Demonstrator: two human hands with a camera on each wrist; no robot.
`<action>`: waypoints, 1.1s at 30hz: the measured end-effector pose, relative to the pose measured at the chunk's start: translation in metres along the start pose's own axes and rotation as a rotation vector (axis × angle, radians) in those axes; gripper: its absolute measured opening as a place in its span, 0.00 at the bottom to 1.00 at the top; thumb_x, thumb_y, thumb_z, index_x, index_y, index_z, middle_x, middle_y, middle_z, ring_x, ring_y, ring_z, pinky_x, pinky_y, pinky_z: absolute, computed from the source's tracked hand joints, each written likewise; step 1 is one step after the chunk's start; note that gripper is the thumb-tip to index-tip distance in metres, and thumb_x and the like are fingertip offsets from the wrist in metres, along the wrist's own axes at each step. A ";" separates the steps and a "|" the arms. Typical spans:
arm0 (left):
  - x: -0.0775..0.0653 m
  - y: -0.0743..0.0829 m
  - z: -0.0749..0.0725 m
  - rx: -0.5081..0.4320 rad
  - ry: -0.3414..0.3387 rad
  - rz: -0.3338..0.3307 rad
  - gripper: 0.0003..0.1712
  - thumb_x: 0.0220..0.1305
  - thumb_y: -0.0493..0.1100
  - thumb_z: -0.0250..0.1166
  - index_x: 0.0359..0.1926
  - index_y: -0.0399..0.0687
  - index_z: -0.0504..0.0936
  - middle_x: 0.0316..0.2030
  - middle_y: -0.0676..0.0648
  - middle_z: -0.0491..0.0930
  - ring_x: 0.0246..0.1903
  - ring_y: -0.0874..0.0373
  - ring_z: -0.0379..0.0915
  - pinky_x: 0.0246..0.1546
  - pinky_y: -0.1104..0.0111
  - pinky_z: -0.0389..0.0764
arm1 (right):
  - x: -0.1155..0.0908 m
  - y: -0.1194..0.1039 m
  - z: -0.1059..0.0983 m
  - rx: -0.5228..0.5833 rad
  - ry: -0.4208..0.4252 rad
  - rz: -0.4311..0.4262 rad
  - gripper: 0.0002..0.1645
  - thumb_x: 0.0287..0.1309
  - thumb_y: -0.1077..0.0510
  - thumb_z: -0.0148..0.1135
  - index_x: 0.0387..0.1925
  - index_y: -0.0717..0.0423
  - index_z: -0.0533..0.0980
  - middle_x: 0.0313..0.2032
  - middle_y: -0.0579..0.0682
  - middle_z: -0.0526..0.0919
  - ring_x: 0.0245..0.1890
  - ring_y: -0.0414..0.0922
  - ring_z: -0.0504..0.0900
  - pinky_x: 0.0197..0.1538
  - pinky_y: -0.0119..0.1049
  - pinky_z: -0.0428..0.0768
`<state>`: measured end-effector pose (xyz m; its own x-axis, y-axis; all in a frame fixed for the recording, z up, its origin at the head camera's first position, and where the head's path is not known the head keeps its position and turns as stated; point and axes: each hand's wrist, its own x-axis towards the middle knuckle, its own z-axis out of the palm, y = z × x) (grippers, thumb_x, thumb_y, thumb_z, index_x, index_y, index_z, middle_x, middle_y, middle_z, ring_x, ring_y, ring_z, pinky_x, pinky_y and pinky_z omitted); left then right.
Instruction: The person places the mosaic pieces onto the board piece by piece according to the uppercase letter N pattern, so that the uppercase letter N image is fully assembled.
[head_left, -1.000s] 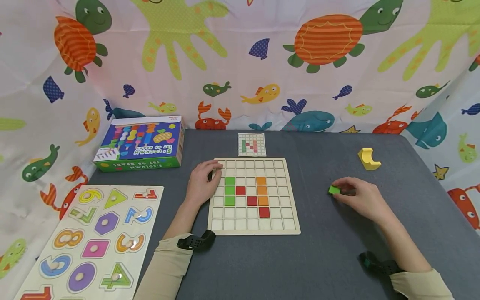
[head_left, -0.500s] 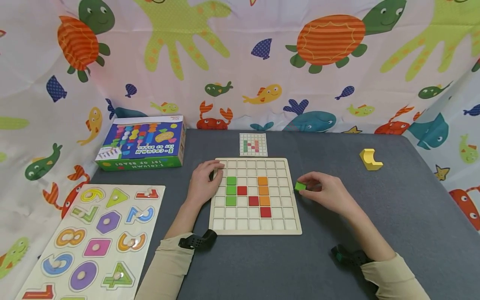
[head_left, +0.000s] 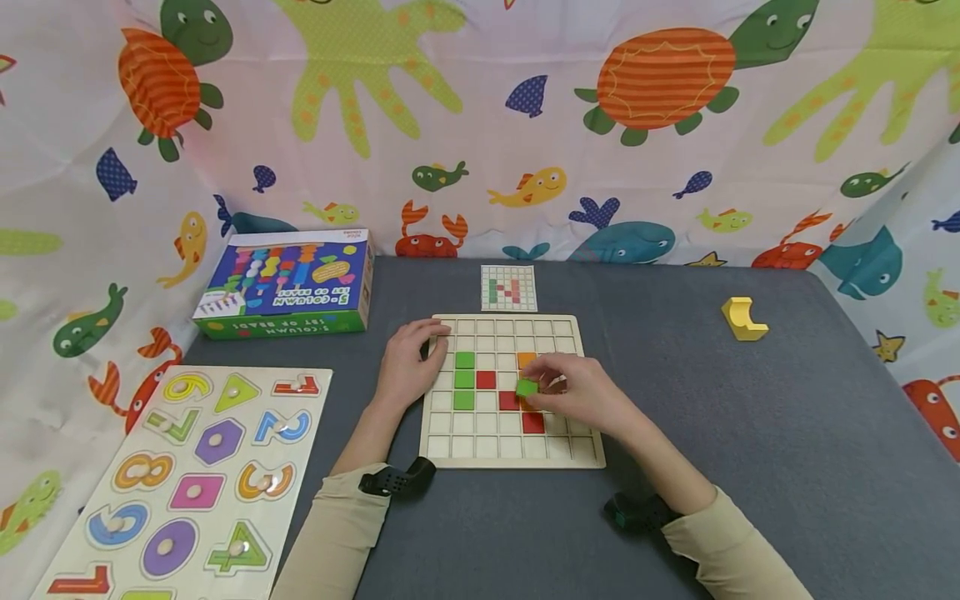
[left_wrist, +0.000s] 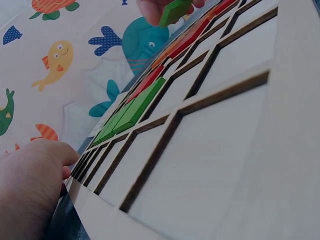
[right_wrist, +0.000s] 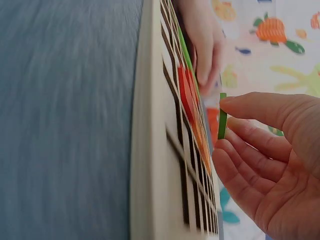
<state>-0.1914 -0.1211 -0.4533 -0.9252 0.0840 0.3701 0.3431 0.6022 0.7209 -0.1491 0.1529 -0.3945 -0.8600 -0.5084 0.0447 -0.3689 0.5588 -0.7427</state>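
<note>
A pale wooden grid board lies on the table with green tiles in a column, several red tiles and an orange tile in its cells. My right hand pinches a green square tile between thumb and fingers over the board, overlapping the orange column in the head view. In the right wrist view this green tile appears edge-on at the fingertips, apart from the board. My left hand rests at the board's upper left edge, fingers and thumb touching its rim.
Behind the board lies a small pattern card. A beads box stands back left, and a number-and-shape puzzle board lies front left. A yellow curved block is at right. A printed cloth hangs behind the dark table.
My right hand has carried the green tile leftward from the right side of the table to over the board. The left hand has stayed at the board's edge.
</note>
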 end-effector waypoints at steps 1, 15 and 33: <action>0.000 0.000 0.000 -0.001 0.003 0.005 0.13 0.67 0.40 0.62 0.49 0.44 0.86 0.54 0.43 0.80 0.56 0.47 0.72 0.59 0.52 0.70 | 0.002 -0.003 0.003 0.005 -0.008 -0.008 0.16 0.54 0.61 0.71 0.46 0.55 0.81 0.39 0.46 0.83 0.39 0.43 0.79 0.44 0.36 0.83; 0.000 0.001 0.000 0.016 0.014 0.030 0.13 0.66 0.39 0.62 0.49 0.43 0.86 0.53 0.42 0.80 0.55 0.46 0.72 0.60 0.51 0.68 | 0.018 -0.035 0.046 -0.048 -0.111 -0.174 0.14 0.49 0.61 0.75 0.39 0.57 0.81 0.32 0.46 0.81 0.31 0.41 0.78 0.37 0.31 0.80; -0.002 0.002 0.001 0.021 -0.004 -0.006 0.13 0.67 0.41 0.62 0.50 0.45 0.86 0.54 0.43 0.79 0.56 0.48 0.72 0.60 0.52 0.69 | 0.019 -0.040 0.059 -0.082 -0.096 -0.238 0.12 0.50 0.60 0.75 0.36 0.56 0.82 0.31 0.46 0.81 0.31 0.39 0.79 0.38 0.28 0.79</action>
